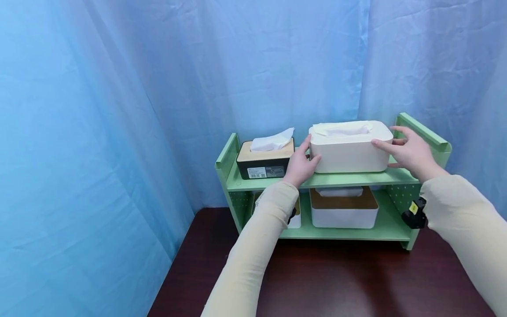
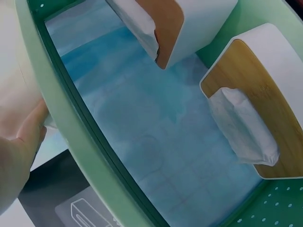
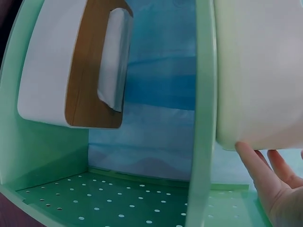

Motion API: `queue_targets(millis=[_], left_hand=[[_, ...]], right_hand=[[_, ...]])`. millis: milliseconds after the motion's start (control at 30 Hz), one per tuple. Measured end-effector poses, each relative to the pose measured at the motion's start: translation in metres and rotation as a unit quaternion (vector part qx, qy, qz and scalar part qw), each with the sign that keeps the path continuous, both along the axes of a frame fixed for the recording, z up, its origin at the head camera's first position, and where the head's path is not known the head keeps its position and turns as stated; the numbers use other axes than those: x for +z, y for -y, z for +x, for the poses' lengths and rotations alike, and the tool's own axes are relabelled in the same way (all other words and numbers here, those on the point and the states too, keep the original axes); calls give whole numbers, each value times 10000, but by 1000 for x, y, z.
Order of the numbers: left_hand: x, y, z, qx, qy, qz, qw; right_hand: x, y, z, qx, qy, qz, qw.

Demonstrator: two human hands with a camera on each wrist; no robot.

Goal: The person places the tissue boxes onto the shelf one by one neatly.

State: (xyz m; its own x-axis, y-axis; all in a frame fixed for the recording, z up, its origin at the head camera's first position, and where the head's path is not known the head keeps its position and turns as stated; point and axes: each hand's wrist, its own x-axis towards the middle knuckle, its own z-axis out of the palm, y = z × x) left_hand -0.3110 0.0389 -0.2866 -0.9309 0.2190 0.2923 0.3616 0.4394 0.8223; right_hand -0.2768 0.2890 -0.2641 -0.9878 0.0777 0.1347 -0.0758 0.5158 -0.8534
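A white tissue box (image 1: 350,155), a tissue lying over its top slot, sits on the upper tier of a green two-tier rack (image 1: 273,182). My left hand (image 1: 301,164) holds the box's left end, thumb at the front corner and fingers along the side. At the opposite end my right hand (image 1: 412,149) grips it, thumb on the front face and fingers around the right side. In the right wrist view, that hand's fingertips (image 3: 242,147) touch the lower corner of the white box. Left of my left hand stands a black tissue box (image 1: 264,165) with a wooden lid and a label.
On the lower tier are a large white tissue box with wooden lid (image 1: 344,215) and a smaller one (image 2: 255,94), partly behind my left forearm. The rack's raised right side panel (image 1: 425,132) stands close to my right hand. Blue curtains (image 1: 277,61) hang behind the dark table (image 1: 325,281).
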Motion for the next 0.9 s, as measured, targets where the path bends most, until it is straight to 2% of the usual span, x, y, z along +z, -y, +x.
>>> queue_targets(millis=[167,367,533,800,900], left_hand=[[-7,-4,2,102,5,41,9999],[-10,-1,7,17,-1,183,9998],[-14,2,13,-88,67,254,9996],[-31,15,23,-445,291,374,9979],[-37,21,29,-581,237,275,9977]], right_hand=[[-8,-5,4,-38,-110,110,9999],[-13,-7,6,-123,-326,402,9986],[-18,-9,10,-223,-457,443,9977],[-36,-14,24,-28,-530,816,9952],[-46,-15,30,50,-621,925,9938]])
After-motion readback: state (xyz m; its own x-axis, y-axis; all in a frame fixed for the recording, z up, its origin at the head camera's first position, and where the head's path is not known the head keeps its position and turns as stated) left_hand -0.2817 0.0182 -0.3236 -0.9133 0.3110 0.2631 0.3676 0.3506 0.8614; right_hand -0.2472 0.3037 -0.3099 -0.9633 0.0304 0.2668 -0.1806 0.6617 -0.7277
